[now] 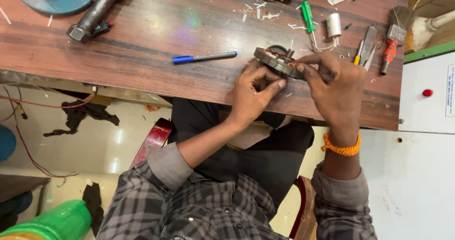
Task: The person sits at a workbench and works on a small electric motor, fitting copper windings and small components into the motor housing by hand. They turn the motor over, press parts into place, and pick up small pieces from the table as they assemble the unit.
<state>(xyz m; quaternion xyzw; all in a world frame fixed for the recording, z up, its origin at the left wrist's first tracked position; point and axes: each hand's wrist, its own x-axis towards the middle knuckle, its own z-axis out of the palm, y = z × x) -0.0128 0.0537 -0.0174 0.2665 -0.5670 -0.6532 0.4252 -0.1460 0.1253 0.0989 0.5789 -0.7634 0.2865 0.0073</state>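
Pinching round copper-wound metal stator (277, 61) near tabletop (142, 55) front edge: right hand (337, 86) above, left hand (253, 90) below, tilted.

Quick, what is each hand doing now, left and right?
Left hand: closed, pinching the near rim of the round stator.
Right hand: closed, holding the stator's right edge.

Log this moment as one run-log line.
left hand: shut on stator | right hand: shut on stator | stator: tilted, at bench edge | blue pen: beside
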